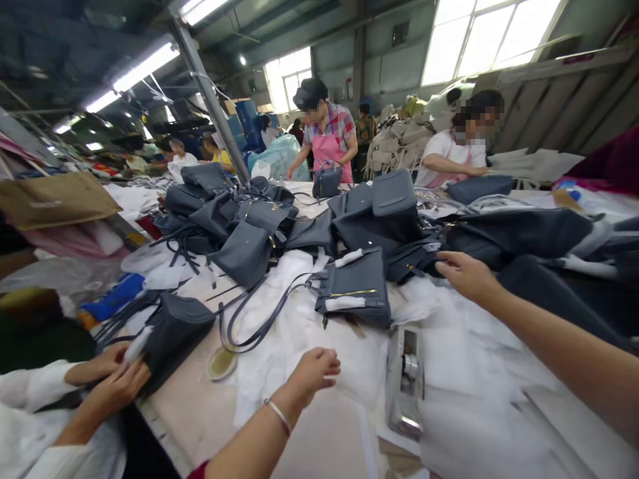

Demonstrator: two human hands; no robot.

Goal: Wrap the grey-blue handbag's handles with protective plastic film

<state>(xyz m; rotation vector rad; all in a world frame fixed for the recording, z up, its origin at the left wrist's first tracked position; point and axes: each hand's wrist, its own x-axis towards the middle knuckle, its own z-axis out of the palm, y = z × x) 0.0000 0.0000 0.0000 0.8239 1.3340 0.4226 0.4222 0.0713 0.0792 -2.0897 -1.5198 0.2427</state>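
My left hand (314, 374), with a bracelet on its wrist, hovers over the near middle of the table, its fingers slightly bent and apart, holding nothing. My right hand (464, 273) reaches in from the right beside a dark bag with a gold zip (412, 266); its thumb and fingers are close together, and whether they touch anything is unclear. Between and beyond my hands lies a dark blue bag (354, 286) with white wrapping on its handles and a long strap (249, 339) trailing left.
Dark bags (244, 246) are heaped across the table's middle. White paper (464, 372) and a metal tool (405, 379) lie at the near right, a round dish (221, 363) at the left. A person's hands (117, 376) hold a bag at the near left. Two people work opposite.
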